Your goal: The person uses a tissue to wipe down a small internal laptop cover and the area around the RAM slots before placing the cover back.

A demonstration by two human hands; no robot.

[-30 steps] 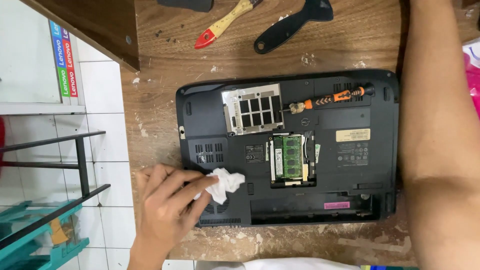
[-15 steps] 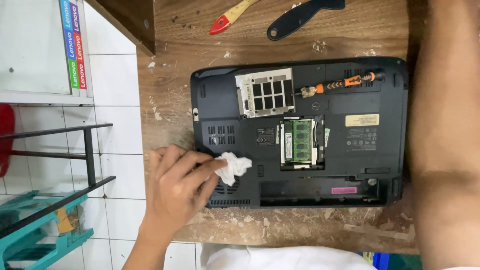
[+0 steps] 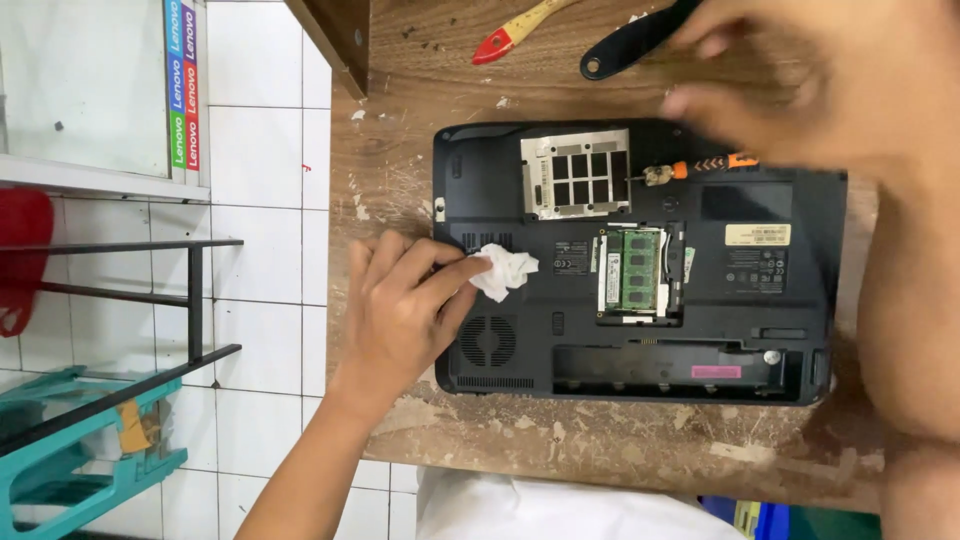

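Right hand (image 3: 800, 80) has swung in from the 3 o'clock edge, now blurred over the orange screwdriver (image 3: 700, 166); grip cannot be told. Left hand (image 3: 405, 305) has slid the pinched white tissue (image 3: 506, 270) toward 12 o'clock on the upturned black laptop (image 3: 780, 290), which lies on the wooden tabletop (image 3: 600, 440).

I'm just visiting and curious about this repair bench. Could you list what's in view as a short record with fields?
Surface: worn wooden table
Main item: black laptop, underside up, covers off
Exposed part: green memory module
Left hand: pinches a crumpled white tissue against the laptop near its vents
Right hand: blurred, above the orange-handled screwdriver lying on the laptop; contact unclear
Also on table: red-tipped brush handle, black tool handle
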